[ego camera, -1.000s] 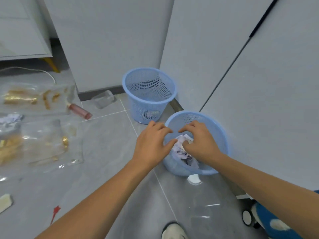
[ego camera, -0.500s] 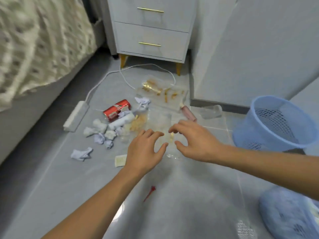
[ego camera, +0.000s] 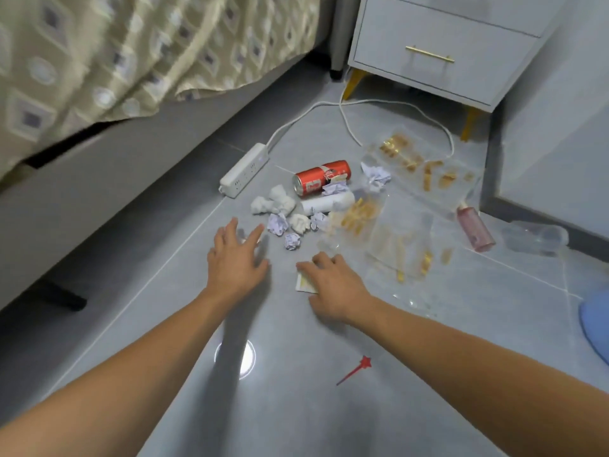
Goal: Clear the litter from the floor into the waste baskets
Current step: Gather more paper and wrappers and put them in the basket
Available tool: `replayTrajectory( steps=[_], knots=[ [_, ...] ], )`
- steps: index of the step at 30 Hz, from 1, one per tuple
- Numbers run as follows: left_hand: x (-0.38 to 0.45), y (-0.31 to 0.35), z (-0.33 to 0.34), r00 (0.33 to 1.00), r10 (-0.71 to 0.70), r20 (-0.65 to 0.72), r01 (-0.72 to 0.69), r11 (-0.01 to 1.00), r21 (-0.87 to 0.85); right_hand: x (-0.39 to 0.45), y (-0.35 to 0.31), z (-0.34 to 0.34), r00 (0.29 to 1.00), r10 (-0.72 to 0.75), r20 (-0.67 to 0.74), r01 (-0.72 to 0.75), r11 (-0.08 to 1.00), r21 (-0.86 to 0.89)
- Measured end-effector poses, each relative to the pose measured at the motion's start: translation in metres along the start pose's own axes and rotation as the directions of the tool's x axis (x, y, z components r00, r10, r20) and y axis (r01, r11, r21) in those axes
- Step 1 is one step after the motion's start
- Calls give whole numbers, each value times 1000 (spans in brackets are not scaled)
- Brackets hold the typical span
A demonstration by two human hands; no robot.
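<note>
**Grey tile, litter ahead of both my hands**

Grey floor tile (ego camera: 164,324) stretches under my arms, and the litter lies in a heap just past my fingertips. My left hand (ego camera: 235,258) is spread wide, fingers straight, palm down low over the floor and holding nothing; whether it touches the tile I cannot tell. My right hand (ego camera: 333,285) lies over a small cream card (ego camera: 303,283), its fingers bent down onto the card's edge. I cannot tell whether they have pinched it or only rest on it.

Beyond my left fingertips sit crumpled paper balls: a pale purple one (ego camera: 276,223), a smaller one (ego camera: 292,241) and white tissue wads (ego camera: 275,201). Behind these a red drink can (ego camera: 321,182) lies on its side, with a white tube (ego camera: 326,202) just beside it. To the right spread clear plastic bags (ego camera: 408,245) with gold-coloured bits inside, then a pink bottle (ego camera: 474,229) on its side and a clear plastic cup (ego camera: 534,238), also tipped over. A red pick (ego camera: 354,373) lies alone near my right forearm.

At the right edge, a sliver of a blue waste basket (ego camera: 594,324) shows, well apart from the heap. A white power strip (ego camera: 244,174) with its cable runs toward the nightstand (ego camera: 445,44), and the bed (ego camera: 99,61) with its patterned cover fills the left.
</note>
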State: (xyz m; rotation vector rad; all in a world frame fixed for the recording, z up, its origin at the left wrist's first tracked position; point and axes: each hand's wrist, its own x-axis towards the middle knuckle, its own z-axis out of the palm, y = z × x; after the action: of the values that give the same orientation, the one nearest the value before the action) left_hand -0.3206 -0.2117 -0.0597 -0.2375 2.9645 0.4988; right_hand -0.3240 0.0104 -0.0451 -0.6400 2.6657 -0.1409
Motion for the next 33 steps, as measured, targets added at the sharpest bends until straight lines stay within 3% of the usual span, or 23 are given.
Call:
replayTrajectory(
  steps=[4,12,18,23,26,33],
  knots=[
    [4,-1,14,999,36,20,-38,997,67,-3,2,18,987,-29,-156,27,1000,-13],
    [-25,25,5,964,267,-17,-266,964,22,-47,6,7,977,-71,-202,99,986,133],
    [-46,144,-35,861,501,-92,-508,856,-98,-138,50,-63,942,66,-330,14,972,233],
    [-93,288,-77,699,706,-113,-709,665,-236,-262,96,-127,894,223,-388,-131,959,250],
    [-137,368,-92,598,792,-123,-775,534,-338,-334,121,-152,797,402,-450,-268,904,333],
    [-256,500,-54,301,952,-53,-874,253,-416,-501,171,-127,442,750,-492,-504,661,556]
  ],
)
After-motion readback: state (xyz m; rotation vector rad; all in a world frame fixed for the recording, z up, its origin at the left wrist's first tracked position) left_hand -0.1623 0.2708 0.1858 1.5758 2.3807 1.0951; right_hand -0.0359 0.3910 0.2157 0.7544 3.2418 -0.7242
